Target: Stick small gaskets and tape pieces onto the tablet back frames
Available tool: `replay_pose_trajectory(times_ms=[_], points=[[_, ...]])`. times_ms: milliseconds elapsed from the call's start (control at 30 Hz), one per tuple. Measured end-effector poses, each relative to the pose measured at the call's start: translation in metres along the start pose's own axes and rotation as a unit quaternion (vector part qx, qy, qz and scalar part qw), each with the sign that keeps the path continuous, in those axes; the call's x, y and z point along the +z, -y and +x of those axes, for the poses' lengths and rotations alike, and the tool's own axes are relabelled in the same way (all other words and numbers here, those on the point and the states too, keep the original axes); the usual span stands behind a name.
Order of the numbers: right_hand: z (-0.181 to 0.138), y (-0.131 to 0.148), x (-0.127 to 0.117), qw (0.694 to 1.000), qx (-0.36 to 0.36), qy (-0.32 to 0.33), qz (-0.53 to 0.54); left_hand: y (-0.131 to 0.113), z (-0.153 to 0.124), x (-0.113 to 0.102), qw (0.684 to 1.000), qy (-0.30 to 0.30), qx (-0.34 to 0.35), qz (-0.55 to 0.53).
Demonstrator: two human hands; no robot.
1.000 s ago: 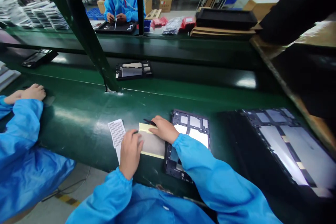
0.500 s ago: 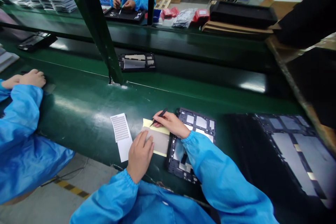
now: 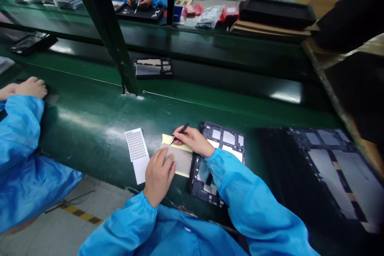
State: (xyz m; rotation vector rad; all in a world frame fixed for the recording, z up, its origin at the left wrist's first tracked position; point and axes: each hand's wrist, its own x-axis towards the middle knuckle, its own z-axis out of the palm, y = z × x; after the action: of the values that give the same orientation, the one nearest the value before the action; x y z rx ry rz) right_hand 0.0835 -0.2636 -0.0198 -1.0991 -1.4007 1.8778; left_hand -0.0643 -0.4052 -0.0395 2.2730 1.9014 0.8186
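Observation:
My left hand [image 3: 159, 175] lies flat, fingers together, pressing on a yellow-edged sheet [image 3: 179, 159] at the near edge of the green bench. My right hand [image 3: 193, 141] pinches black tweezers [image 3: 180, 132], their tip touching the sheet's upper yellow strip. Just right of the sheet lies a black tablet frame [image 3: 221, 147], partly under my right sleeve. A white sticker sheet with a grid of small dots [image 3: 137, 153] lies left of my left hand.
A larger black frame [image 3: 333, 168] lies at the right. Another frame [image 3: 152, 67] sits on the conveyor beyond a slanted green post [image 3: 105, 24]. A co-worker's hand [image 3: 28, 87] and blue sleeve rest at the left. Another person works at the far bench [image 3: 141, 12].
My right hand lifted the tweezers from lying flat to a tilted pinch on the sheet's top strip. My left hand shifted slightly right on the sheet. The view tilted down a little.

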Motion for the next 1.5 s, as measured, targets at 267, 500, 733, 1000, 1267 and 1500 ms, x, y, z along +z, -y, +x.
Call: replay_pose_trajectory(times_ms=[267,500,733,1000,1267,1500], points=[[-0.102,0.026,-0.026,0.996,-0.058,-0.064,0.012,0.003,0.004,-0.004,0.999,-0.026,0.006,0.021],[-0.189,-0.023,-0.033,0.986,-0.076,-0.15,-0.003,-0.033,-0.01,-0.006,0.97,0.068,0.17,-0.157],[-0.202,-0.039,-0.03,0.984,-0.109,-0.126,-0.059,-0.045,-0.014,0.005,0.968,0.077,0.177,-0.158],[-0.2,-0.043,-0.029,0.981,-0.121,-0.113,-0.105,-0.044,-0.014,0.002,0.96,0.046,0.211,-0.179],[-0.2,-0.033,-0.028,0.98,-0.109,-0.109,-0.127,-0.045,-0.013,0.001,0.96,0.054,0.204,-0.183],[-0.199,-0.038,-0.028,0.97,-0.155,-0.105,-0.153,-0.045,-0.013,0.0,0.96,0.058,0.203,-0.182]])
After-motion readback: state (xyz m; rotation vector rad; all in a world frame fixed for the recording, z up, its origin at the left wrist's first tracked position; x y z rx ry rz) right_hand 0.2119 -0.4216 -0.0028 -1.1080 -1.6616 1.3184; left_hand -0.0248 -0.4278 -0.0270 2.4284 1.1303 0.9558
